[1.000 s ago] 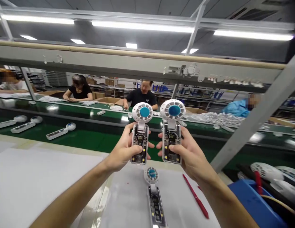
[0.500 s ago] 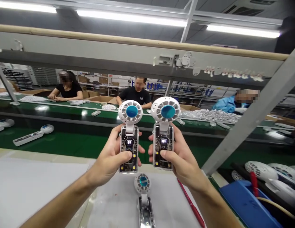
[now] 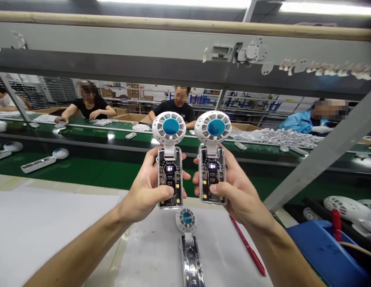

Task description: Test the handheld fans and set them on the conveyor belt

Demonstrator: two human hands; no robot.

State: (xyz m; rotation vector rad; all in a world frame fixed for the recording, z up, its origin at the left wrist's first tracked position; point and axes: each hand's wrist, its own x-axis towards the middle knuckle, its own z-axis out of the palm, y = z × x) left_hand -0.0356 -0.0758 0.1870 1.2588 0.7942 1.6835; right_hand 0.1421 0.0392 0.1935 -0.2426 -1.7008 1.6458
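Observation:
Two small handheld fans are held upright side by side, each with a white round head, a blue centre disc and a clear body showing a circuit board and a lit display. My left hand (image 3: 149,185) is closed around the left fan (image 3: 170,161), its thumb on the front below the display. Around the right fan (image 3: 213,159) my right hand (image 3: 233,181) is wrapped, the thumb likewise pressed on the front. Below them a third fan (image 3: 191,255) of the same kind lies on the white paper (image 3: 149,251), its display dark.
A red pen (image 3: 248,247) lies right of the third fan. A blue bin (image 3: 319,251) and white fan parts (image 3: 346,209) are at the right. Behind runs a green conveyor (image 3: 92,171) carrying fans, under a grey shelf beam (image 3: 113,63). Several co-workers sit beyond it.
The view has tilted down and shifted slightly, so both fans appear a little higher and further right. Both hands keep their hold, and the displays stay lit. More of the third fan shows.

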